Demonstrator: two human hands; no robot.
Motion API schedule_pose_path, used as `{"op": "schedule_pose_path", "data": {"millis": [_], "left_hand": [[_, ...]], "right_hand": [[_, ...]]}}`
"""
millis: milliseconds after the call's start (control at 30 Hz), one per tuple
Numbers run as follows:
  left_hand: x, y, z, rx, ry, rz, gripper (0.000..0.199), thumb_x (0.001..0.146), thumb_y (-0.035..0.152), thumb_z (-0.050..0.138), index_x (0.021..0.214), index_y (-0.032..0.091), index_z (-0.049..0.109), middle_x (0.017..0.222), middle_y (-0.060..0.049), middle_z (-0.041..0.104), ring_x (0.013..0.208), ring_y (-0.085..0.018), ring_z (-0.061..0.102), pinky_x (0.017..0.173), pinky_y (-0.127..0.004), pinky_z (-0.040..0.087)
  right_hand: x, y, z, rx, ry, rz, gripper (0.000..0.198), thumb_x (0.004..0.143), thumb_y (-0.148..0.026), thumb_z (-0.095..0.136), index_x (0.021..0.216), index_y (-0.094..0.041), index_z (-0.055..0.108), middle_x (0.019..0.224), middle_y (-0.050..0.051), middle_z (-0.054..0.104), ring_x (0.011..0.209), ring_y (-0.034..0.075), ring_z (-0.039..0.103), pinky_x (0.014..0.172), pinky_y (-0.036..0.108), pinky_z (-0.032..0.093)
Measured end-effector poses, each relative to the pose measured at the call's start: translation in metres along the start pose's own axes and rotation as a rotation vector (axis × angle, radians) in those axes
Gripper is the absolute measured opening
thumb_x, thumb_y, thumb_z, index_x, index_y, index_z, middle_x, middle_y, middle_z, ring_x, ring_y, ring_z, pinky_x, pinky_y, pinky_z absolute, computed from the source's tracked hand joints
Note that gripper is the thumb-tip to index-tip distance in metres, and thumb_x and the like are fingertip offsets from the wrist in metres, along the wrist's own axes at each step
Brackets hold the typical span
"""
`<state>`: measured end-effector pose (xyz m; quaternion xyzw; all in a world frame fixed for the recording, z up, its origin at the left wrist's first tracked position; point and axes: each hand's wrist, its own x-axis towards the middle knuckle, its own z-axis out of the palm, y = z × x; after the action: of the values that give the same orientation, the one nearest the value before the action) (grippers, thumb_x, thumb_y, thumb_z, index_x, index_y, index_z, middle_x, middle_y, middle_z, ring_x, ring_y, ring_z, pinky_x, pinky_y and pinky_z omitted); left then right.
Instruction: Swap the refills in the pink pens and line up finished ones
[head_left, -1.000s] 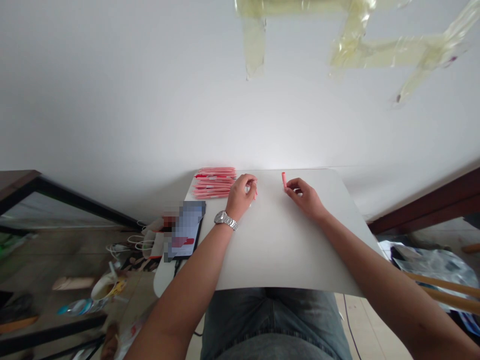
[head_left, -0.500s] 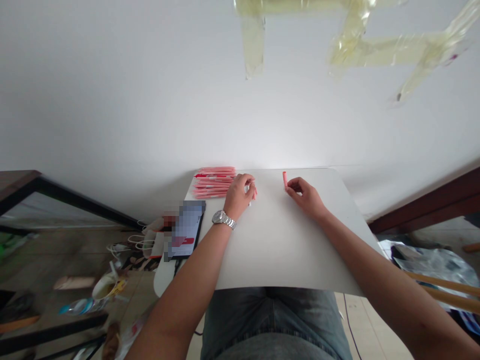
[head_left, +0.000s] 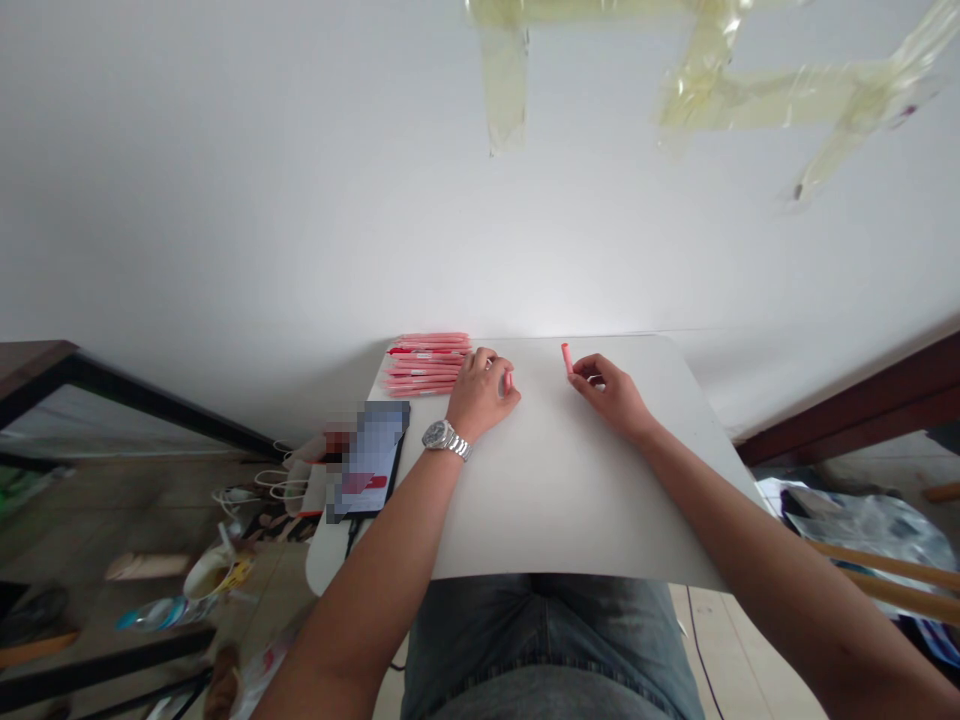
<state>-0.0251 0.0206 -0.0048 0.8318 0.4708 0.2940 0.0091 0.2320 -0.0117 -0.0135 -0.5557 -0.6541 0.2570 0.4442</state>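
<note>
My left hand [head_left: 484, 388], with a metal watch on its wrist, is closed around a pink pen [head_left: 508, 381]. Only a short end of that pen shows between thumb and fingers. To the right and apart from it, my right hand [head_left: 609, 388] pinches a short pink pen cap [head_left: 566, 358], which points up and away from me. A row of pink pens [head_left: 427, 366] lies side by side at the table's back left, and my left hand hides their right ends in part.
The white table [head_left: 570, 500] meets a white wall [head_left: 337, 200] at its back edge. A tablet [head_left: 375, 455] with a cable lies at the left edge. Yellowish tape is on the wall. A cup [head_left: 210, 573] and a bottle [head_left: 154, 613] are on the floor at left.
My left fingers have shifted around the pen, with the thumb now lower and farther right. The cap in my right hand has moved slightly left and tilted.
</note>
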Motion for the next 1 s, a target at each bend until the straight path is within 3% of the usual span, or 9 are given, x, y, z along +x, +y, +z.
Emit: {"op": "schedule_pose_path", "data": {"millis": [467,1000], "left_hand": [[-0.0002,0.0052,0.0008,0.029,-0.027,-0.035,0.021,0.089,0.021,0.062,0.108,0.022,0.068,0.117,-0.010,0.054,0.110,-0.029,0.051,0.101,-0.045,0.047],[-0.0001,0.0029,0.0097,-0.053,0.005,-0.007,0.019,0.085,0.019,0.066,0.103,0.022,0.069,0.115,-0.010,0.056,0.106,-0.029,0.053,0.101,-0.047,0.047]], "right_hand": [[-0.0012,-0.0035,-0.0003,0.005,-0.003,0.017,0.027,0.090,-0.050,0.067,0.094,-0.023,0.065,0.091,0.004,0.072,0.079,0.019,0.067,0.076,0.035,0.053],[-0.0008,-0.0017,0.0002,0.007,-0.008,0.014,0.030,0.090,-0.053,0.066,0.095,-0.023,0.065,0.091,0.005,0.073,0.079,0.020,0.067,0.074,0.035,0.054]]}}
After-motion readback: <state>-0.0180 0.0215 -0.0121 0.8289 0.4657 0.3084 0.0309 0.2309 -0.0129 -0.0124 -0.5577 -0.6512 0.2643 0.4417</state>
